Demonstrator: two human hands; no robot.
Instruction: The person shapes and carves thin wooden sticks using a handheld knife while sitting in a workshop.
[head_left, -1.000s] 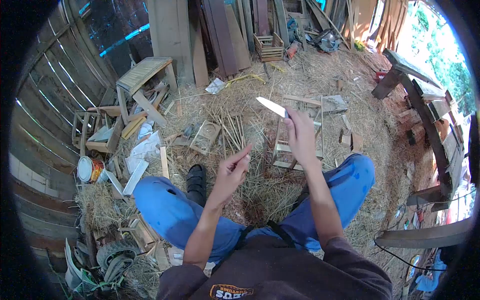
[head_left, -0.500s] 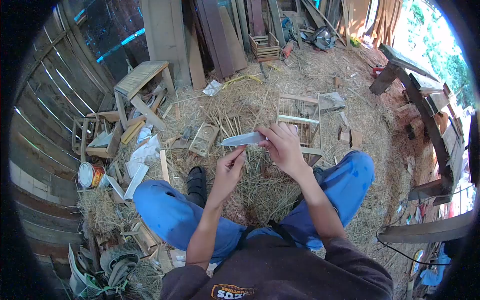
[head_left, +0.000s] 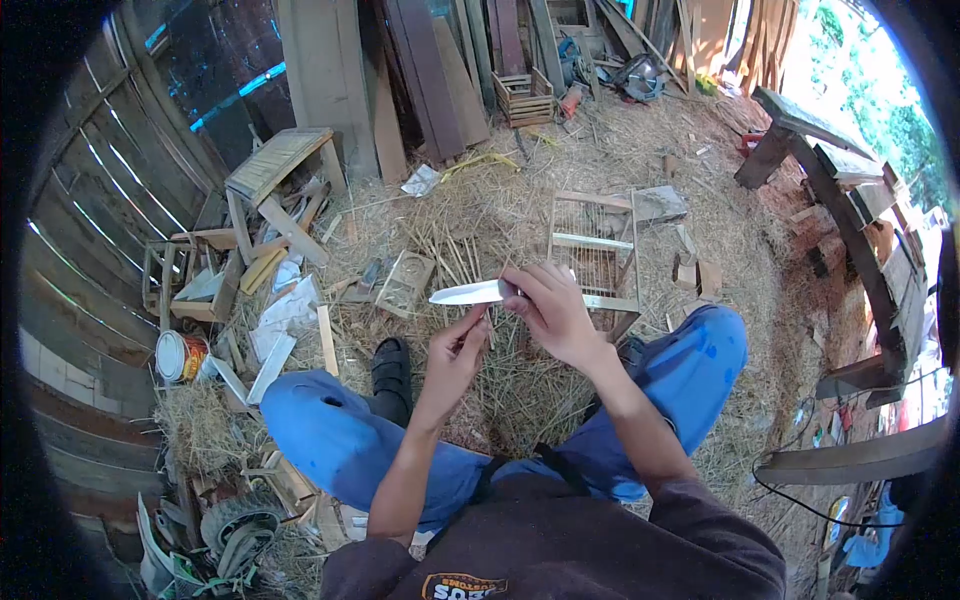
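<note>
A knife with a pale, broad blade (head_left: pixel 466 293) points left above the straw-covered floor. My right hand (head_left: pixel 553 312) is closed round its handle, most of which the fingers hide. Just below the blade, my left hand (head_left: pixel 455 355) is pinched, its fingertips near the blade's lower edge. A thin reddish piece seems to show at those fingertips, too small to make out. Beyond my right hand lies a slatted wooden frame (head_left: pixel 592 242) with thin bars.
Left of the hands lie a wooden block with round shapes (head_left: pixel 407 283) and thin sticks. A small wooden table (head_left: pixel 278 165), a paint can (head_left: pixel 180 355) and scrap wood stand at the left. A slatted crate (head_left: pixel 524 98) is at the back, a heavy bench (head_left: pixel 850 215) at the right.
The knife has moved slightly left and down, and its blade looks brighter. My right hand has shifted left with it. My left hand has moved a little down, still pinched.
</note>
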